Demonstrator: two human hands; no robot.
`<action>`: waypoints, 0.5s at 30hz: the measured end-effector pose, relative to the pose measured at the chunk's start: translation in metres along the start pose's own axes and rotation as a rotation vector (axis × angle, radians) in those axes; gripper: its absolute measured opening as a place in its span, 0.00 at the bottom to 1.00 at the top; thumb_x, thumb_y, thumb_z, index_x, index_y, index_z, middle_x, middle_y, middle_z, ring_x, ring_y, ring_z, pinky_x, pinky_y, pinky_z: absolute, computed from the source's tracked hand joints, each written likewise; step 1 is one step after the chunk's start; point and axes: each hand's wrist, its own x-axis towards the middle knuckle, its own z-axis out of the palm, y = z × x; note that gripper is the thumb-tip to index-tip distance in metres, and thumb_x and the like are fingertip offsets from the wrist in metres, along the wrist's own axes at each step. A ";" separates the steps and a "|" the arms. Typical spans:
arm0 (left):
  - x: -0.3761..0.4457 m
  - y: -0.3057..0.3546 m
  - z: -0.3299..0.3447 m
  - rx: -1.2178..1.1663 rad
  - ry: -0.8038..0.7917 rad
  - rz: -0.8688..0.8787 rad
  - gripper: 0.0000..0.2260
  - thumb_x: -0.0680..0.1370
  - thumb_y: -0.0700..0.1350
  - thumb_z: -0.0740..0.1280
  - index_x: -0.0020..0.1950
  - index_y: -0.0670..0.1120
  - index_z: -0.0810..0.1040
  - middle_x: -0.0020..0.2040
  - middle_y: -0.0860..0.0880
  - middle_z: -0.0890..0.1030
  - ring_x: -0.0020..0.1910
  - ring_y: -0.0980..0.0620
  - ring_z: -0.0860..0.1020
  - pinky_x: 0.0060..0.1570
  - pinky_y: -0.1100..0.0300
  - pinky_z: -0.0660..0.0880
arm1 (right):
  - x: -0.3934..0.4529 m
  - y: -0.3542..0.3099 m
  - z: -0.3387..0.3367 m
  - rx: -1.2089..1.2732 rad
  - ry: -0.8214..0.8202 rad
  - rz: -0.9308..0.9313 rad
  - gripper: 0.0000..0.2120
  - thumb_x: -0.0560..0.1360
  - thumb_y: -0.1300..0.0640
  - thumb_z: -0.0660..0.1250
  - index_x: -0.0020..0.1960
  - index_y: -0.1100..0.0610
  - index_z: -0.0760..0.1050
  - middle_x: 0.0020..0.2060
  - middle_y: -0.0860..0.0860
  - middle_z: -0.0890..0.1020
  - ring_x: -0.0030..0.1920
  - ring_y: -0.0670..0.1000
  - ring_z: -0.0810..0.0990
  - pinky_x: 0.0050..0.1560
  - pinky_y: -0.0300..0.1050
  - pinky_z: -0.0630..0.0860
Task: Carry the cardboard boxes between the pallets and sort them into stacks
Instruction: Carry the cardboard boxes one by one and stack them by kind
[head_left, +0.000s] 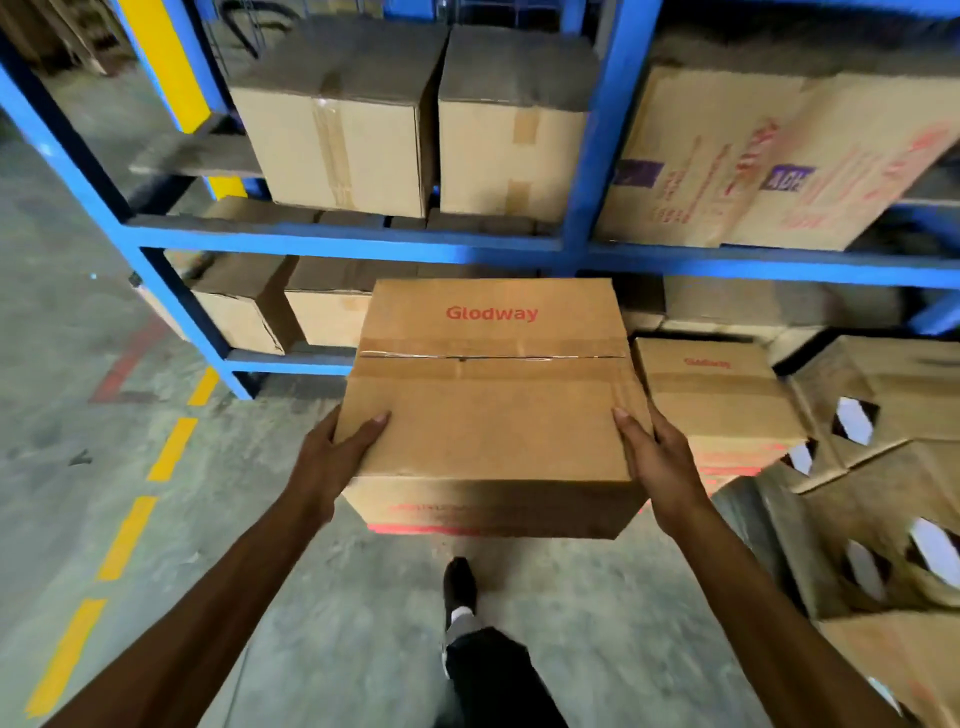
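The left hand (332, 457) and right hand (657, 457) squeeze the big box (491, 400) from both sides, thumbs on top, so it stays level. It is up off the floor at the middle, and a matching box (717, 395) sits at 3 o'clock, likely where it goes.

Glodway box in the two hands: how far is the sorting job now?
Done: one Glodway box already sits at right. In hand: left hand and right hand grip the carried box above the floor. Left: setting it down; remaining count cannot be told.
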 end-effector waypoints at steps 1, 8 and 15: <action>-0.022 0.001 0.005 -0.002 -0.005 -0.002 0.17 0.74 0.49 0.71 0.62 0.51 0.75 0.53 0.49 0.80 0.45 0.57 0.78 0.44 0.61 0.74 | -0.020 -0.001 -0.017 -0.005 0.012 -0.006 0.21 0.78 0.49 0.63 0.70 0.49 0.70 0.59 0.50 0.78 0.57 0.51 0.76 0.53 0.43 0.71; -0.163 0.018 0.092 0.080 -0.227 0.022 0.20 0.75 0.49 0.70 0.65 0.46 0.75 0.55 0.46 0.80 0.46 0.53 0.79 0.44 0.61 0.73 | -0.148 0.003 -0.179 0.016 0.228 0.023 0.17 0.79 0.52 0.63 0.67 0.52 0.73 0.55 0.50 0.80 0.52 0.50 0.78 0.45 0.38 0.74; -0.320 -0.026 0.233 0.130 -0.443 0.032 0.16 0.74 0.49 0.71 0.60 0.46 0.78 0.52 0.46 0.82 0.46 0.51 0.80 0.46 0.57 0.75 | -0.284 0.075 -0.372 0.150 0.378 0.050 0.12 0.78 0.58 0.63 0.61 0.56 0.77 0.53 0.55 0.83 0.50 0.52 0.82 0.44 0.35 0.78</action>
